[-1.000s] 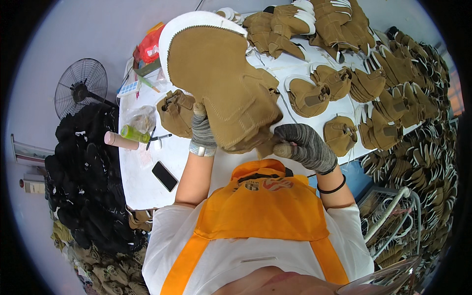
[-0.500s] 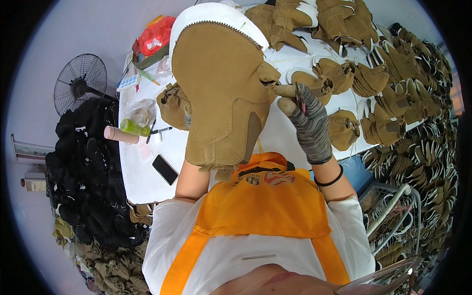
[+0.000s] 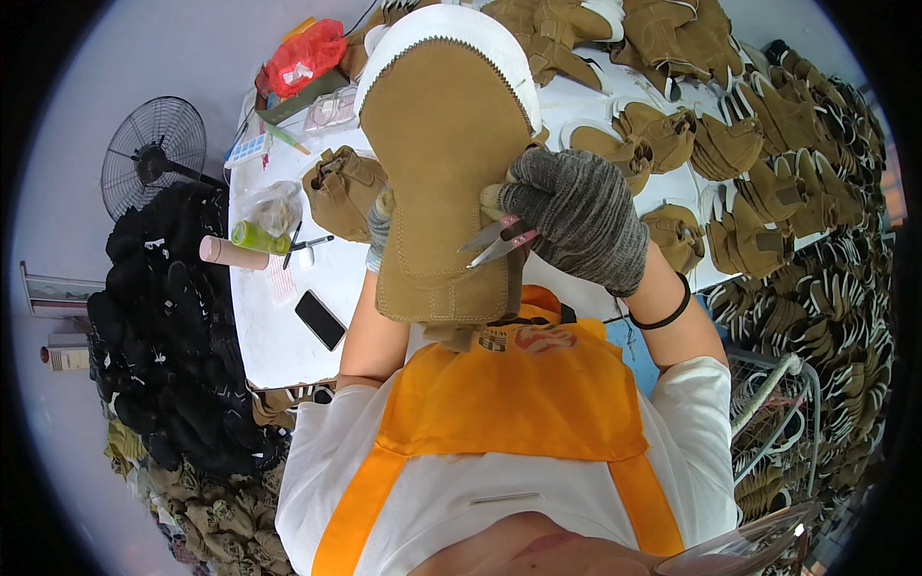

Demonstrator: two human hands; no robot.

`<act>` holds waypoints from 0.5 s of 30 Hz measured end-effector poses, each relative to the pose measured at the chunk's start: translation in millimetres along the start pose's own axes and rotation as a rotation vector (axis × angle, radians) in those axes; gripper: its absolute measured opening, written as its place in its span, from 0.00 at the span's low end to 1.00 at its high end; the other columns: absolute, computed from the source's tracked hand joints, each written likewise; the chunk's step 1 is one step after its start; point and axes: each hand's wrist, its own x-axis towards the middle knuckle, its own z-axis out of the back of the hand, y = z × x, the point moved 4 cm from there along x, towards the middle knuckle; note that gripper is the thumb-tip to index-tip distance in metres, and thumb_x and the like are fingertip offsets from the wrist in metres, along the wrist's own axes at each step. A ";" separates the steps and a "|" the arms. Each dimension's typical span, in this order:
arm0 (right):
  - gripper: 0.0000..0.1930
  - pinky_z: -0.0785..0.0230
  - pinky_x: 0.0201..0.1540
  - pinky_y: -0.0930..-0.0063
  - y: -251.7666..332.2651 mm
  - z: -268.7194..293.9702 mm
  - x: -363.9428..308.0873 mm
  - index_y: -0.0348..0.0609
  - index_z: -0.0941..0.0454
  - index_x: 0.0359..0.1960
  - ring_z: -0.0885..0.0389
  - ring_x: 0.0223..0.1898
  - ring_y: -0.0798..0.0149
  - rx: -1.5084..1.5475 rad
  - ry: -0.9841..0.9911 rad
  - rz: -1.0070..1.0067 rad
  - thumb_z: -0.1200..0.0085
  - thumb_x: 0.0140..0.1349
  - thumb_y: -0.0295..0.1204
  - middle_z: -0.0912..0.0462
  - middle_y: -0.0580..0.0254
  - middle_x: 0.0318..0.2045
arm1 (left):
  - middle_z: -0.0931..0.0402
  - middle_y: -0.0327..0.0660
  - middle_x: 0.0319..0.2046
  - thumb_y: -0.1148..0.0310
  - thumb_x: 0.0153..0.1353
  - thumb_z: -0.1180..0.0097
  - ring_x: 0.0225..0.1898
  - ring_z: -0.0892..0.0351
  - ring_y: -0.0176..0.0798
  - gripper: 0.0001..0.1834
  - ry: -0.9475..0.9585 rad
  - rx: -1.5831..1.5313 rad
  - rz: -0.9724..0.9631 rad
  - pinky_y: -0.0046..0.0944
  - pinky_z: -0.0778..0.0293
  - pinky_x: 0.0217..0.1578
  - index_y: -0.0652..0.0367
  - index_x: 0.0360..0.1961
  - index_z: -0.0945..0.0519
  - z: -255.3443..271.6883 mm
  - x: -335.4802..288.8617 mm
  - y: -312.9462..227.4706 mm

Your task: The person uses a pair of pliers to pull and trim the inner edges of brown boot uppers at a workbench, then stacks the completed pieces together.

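Note:
Upright before my chest is a brown suede shoe upper with a zigzag-cut toe edge and a white lining rim. My left hand, in a grey knit glove, grips its left side; most of those fingers are hidden behind the suede. On the other side, my gloved right hand is closed around small scissors or snips with pink on the handles. Their blades point left, over the lower part of the upper. Its thumb and fingertips press against the upper's right edge.
A white table carries a phone, a pink bottle, a green bottle and a red plastic bag. Several brown uppers stand to the right. Black piles and a fan are left.
My right hand has turned over and moved in against the upper, with the blades now showing across it. The upper has turned to face me more squarely and shifted slightly right.

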 end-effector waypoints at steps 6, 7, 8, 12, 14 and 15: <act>0.10 0.24 0.37 0.69 -7.2 -5.2 -7.5 0.44 0.23 0.35 0.18 0.35 0.58 0.245 -0.076 0.004 0.38 0.50 0.28 0.20 0.62 0.27 | 0.36 0.50 0.60 0.48 0.51 0.37 0.58 0.32 0.54 0.44 0.015 0.045 0.027 0.58 0.32 0.56 0.57 0.64 0.40 -1.4 1.9 -4.9; 0.13 0.24 0.39 0.69 -10.1 -7.1 -9.6 0.44 0.22 0.36 0.18 0.37 0.57 0.268 -0.048 -0.041 0.37 0.47 0.27 0.20 0.62 0.29 | 0.36 0.50 0.60 0.48 0.51 0.37 0.58 0.32 0.54 0.44 0.024 0.049 0.035 0.58 0.32 0.56 0.57 0.64 0.40 -2.2 2.0 -6.2; 0.15 0.24 0.40 0.69 -12.6 -7.8 -10.9 0.43 0.22 0.37 0.18 0.38 0.58 0.184 -0.053 -0.033 0.36 0.45 0.27 0.20 0.63 0.31 | 0.36 0.50 0.60 0.48 0.51 0.37 0.58 0.32 0.54 0.44 0.023 0.053 0.032 0.58 0.32 0.56 0.57 0.64 0.40 -1.6 2.3 -6.8; 0.23 0.24 0.43 0.66 -33.8 -9.3 -24.4 0.40 0.24 0.43 0.19 0.42 0.58 -0.035 -0.227 0.020 0.33 0.42 0.29 0.21 0.62 0.39 | 0.36 0.51 0.60 0.49 0.51 0.37 0.58 0.32 0.54 0.43 -0.005 0.066 -0.005 0.58 0.32 0.56 0.58 0.64 0.40 0.5 3.3 -5.9; 0.23 0.25 0.45 0.68 -57.5 -23.2 -37.8 0.37 0.25 0.44 0.20 0.41 0.62 0.232 -0.333 -0.168 0.32 0.46 0.29 0.21 0.60 0.39 | 0.36 0.51 0.60 0.49 0.52 0.38 0.58 0.32 0.54 0.43 -0.031 0.070 -0.037 0.58 0.32 0.56 0.58 0.64 0.40 2.9 4.6 -1.8; 0.21 0.26 0.46 0.72 -73.8 -33.0 -45.9 0.35 0.26 0.44 0.22 0.40 0.65 0.537 -0.416 -0.359 0.32 0.50 0.29 0.21 0.60 0.38 | 0.35 0.51 0.60 0.50 0.52 0.38 0.58 0.32 0.54 0.43 -0.046 0.076 -0.058 0.58 0.32 0.56 0.58 0.64 0.40 4.2 3.8 -2.2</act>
